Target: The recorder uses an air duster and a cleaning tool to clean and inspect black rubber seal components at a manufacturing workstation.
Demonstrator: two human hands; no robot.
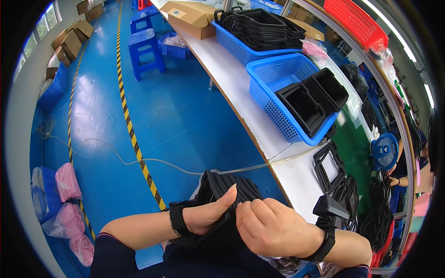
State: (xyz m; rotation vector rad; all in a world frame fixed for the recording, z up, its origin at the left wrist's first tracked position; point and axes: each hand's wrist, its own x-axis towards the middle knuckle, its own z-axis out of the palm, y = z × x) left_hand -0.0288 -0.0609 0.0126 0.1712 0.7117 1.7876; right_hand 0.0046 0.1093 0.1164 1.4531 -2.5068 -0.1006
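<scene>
A stack of black plastic frames [217, 184] is held up close in front of my body, its edges lying tightly side by side. My left hand [209, 216] grips its near left side, thumb pointing up and fingers hidden among the frames. With curled fingers, my right hand [269, 227] pinches the stack's right edge. Both wrists wear black bands, and a small dark device sits on the right one. How many frames are in the stack I cannot tell.
On the white table [296, 178] to my right lie a loose black frame [329, 167] and a blue basket [271, 104] with black frames. Behind are another full blue basket [232, 44] and a cardboard box [192, 18]. A clear hose [153, 160] crosses the floor; a blue stool [143, 48] stands farther off.
</scene>
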